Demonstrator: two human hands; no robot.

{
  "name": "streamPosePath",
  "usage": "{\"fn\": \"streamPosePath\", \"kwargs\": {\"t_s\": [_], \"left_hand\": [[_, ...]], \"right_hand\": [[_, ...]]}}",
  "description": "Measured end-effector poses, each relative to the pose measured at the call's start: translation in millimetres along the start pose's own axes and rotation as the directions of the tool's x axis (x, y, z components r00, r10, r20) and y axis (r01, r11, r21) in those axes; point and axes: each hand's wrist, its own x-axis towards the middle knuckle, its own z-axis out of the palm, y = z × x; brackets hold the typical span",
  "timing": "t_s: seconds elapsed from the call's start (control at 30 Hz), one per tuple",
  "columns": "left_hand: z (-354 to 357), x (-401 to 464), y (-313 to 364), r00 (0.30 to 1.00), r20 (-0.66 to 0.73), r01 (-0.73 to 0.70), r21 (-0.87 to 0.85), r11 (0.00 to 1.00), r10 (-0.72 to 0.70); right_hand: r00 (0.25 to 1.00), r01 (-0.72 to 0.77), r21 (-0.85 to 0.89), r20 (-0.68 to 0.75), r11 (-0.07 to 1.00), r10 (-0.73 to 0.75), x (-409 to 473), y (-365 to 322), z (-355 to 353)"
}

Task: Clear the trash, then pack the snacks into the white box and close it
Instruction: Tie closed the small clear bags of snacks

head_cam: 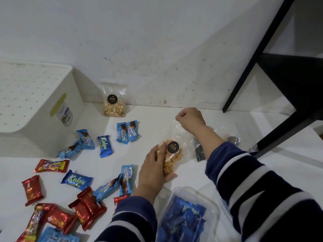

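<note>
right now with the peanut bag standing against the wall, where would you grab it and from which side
Pinch the peanut bag by its empty, flat clear top above the black label, coming from the front and above. It stands upright with the wall behind it, the nuts fill only the bottom, and the white box stands off to its left.

1. The person is wearing a long-sleeved top in navy with broad white stripes.
2. The left sleeve point(132, 219) is ending at the wrist.
3. The right sleeve point(253, 180) is showing matching bands.
</note>
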Motion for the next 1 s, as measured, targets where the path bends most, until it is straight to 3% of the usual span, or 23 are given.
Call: {"fn": "streamPosePath", "kwargs": {"t_s": [0.13,0.33,0.53,0.63,0.7,0.83,1.0], "left_hand": [[0,0,0,1.0,0.005,0.011,-0.006,1.0,-0.011],[-4,-2,5,0.999,0.009,0.039,-0.049,0.998,-0.039],[-7,-2,9,0.997,0.026,0.069,-0.072,0.995,-0.067],[-13,0,9,0.99,0.116,0.098,-0.136,0.986,-0.083],[-23,3,15,0.984,0.117,0.16,-0.247,0.956,-0.134],[-51,24,50,0.932,-0.203,0.222,-0.336,0.915,-0.3],[-70,54,78,0.92,0.017,0.303,-0.668,0.68,-0.393]], "right_hand": [[0.999,0.018,0.065,0.041,0.998,-0.021,-2,9,-7],[0.988,-0.018,-0.141,0.15,0.99,0.039,-19,34,-43],[0.998,-0.021,-0.048,0.053,0.999,0.024,-31,55,-42],[1.0,-0.015,-0.009,0.006,1.0,0.015,-35,56,-33],[1.0,0.008,-0.009,-0.011,1.0,-0.008,-40,55,-29],[0.993,0.109,-0.015,-0.032,0.994,-0.11,-54,48,-25],[0.975,0.218,-0.029,-0.032,0.975,-0.219,-75,45,-20]]}}
